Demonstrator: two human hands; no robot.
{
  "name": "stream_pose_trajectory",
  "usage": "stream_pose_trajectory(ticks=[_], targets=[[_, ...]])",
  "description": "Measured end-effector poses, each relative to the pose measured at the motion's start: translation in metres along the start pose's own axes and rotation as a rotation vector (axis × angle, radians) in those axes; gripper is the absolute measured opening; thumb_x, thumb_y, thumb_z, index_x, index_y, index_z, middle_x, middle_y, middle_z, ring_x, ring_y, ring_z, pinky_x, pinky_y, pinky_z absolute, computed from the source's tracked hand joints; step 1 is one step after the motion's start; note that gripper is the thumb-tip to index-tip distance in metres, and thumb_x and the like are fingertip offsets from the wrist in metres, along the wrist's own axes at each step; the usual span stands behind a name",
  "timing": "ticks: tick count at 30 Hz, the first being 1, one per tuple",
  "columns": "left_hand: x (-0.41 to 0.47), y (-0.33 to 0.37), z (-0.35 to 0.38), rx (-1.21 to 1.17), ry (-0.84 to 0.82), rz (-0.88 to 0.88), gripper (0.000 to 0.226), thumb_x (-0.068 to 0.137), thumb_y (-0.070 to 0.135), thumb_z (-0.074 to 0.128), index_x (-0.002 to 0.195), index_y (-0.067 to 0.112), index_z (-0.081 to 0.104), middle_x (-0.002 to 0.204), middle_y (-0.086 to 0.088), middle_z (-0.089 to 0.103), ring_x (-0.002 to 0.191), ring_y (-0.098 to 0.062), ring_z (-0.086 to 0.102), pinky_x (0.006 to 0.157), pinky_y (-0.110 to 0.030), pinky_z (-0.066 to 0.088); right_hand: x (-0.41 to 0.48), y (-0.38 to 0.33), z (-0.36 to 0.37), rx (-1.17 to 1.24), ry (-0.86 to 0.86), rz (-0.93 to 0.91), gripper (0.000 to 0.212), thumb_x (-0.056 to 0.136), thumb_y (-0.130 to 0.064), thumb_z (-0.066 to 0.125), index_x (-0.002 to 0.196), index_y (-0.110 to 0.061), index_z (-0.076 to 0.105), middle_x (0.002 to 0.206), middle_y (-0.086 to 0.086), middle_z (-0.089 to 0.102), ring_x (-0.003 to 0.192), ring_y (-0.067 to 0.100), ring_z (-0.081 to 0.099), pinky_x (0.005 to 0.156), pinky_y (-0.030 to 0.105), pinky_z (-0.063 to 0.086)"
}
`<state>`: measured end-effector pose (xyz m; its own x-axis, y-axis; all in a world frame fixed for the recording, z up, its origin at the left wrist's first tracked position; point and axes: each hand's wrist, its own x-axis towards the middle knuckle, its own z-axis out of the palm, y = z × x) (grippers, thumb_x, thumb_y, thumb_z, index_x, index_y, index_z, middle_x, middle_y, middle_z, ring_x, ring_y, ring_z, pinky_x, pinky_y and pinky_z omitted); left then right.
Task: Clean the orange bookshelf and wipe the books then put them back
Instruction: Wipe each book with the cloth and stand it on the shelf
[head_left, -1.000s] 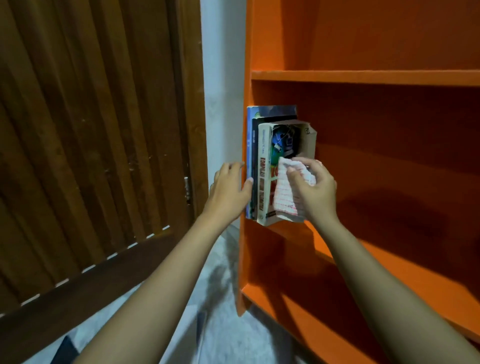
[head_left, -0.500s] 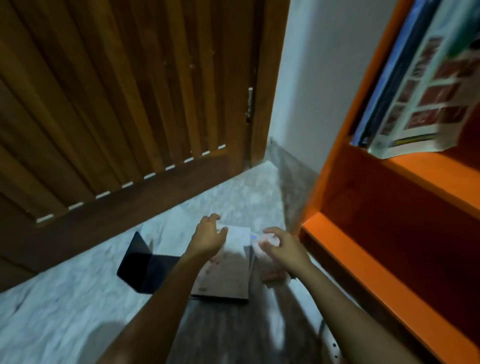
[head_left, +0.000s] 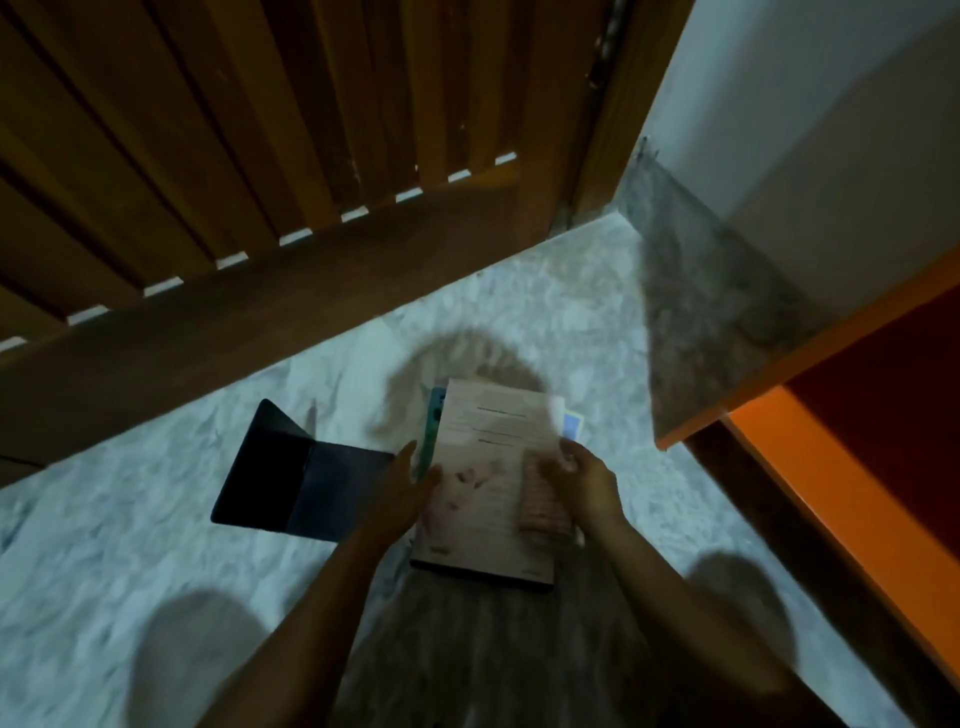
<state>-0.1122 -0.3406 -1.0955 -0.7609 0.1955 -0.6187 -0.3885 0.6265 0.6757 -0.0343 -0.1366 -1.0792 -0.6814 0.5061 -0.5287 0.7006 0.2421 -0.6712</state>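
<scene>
as left hand (head_left: 402, 486) grips book (head_left: 493, 431) edge | right hand (head_left: 589, 480) pinches cloth (head_left: 540, 506)

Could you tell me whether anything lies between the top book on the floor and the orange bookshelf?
Nothing visible does. The top book lies on the stack between the left hand and the right hand, which holds the cloth; only bare floor separates it from the orange bookshelf. The black folder lies on the other side.
</scene>
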Motion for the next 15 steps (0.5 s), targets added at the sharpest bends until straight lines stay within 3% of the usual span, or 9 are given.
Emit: stream_pose_trajectory(ticks=[4, 6, 9, 12, 15], targets=[[0.013, -0.008, -0.001, -0.214, -0.056, -0.048, 0.061, 0.097, 0.027, 0.048, 0.149, 0.016, 0.018, 0.143, -0.016, 0.040, 0.121, -0.033, 0.051, 0.096, -0.045, 0.048, -0.001, -0.002, 0.020, 0.105, 0.074, 0.033, 0.035, 0.087, -0.044, 0.052, 0.121, -0.038, 0.057, 0.110, 0.002, 0.065, 0.092, 0.019, 0.059, 0.084, 0.036, 0.051], [0.014, -0.009, -0.003, -0.268, -0.063, -0.021, 0.053, 0.098, 0.028, 0.046, 0.146, 0.016, 0.026, 0.138, -0.015, 0.047, 0.116, -0.030, 0.056, 0.093, -0.042, 0.050, -0.002, -0.004, 0.030, 0.114, 0.048, 0.039, 0.038, 0.081, -0.053, 0.051, 0.117, -0.043, 0.057, 0.108, -0.001, 0.065, 0.094, 0.019, 0.061, 0.084, 0.038, 0.053], [0.018, -0.016, -0.011, -0.317, -0.010, 0.014, 0.044, 0.097, 0.036, 0.044, 0.136, 0.015, 0.040, 0.131, -0.012, 0.055, 0.108, -0.025, 0.060, 0.094, -0.046, 0.050, -0.004, -0.008, 0.045, 0.099, 0.018, 0.005, 0.039, 0.087, -0.043, 0.057, 0.125, -0.035, 0.055, 0.115, -0.003, 0.062, 0.106, 0.018, 0.057, 0.087, 0.028, 0.045], [0.018, -0.024, -0.023, -0.342, 0.050, 0.002, 0.039, 0.099, 0.036, 0.040, 0.131, 0.015, 0.044, 0.124, -0.012, 0.059, 0.102, -0.025, 0.063, 0.090, -0.047, 0.052, -0.007, -0.013, 0.060, 0.138, 0.014, -0.037, 0.036, 0.089, -0.036, 0.059, 0.124, -0.029, 0.058, 0.117, -0.002, 0.063, 0.109, 0.017, 0.057, 0.092, 0.030, 0.045], [0.013, -0.024, -0.034, -0.384, 0.098, 0.044, 0.037, 0.099, 0.029, 0.042, 0.134, 0.014, 0.041, 0.121, -0.011, 0.059, 0.102, -0.023, 0.063, 0.085, -0.040, 0.054, -0.007, -0.014, 0.067, 0.177, -0.002, -0.043, 0.026, 0.091, -0.034, 0.055, 0.115, -0.028, 0.063, 0.108, -0.004, 0.064, 0.103, 0.016, 0.059, 0.084, 0.026, 0.045]])
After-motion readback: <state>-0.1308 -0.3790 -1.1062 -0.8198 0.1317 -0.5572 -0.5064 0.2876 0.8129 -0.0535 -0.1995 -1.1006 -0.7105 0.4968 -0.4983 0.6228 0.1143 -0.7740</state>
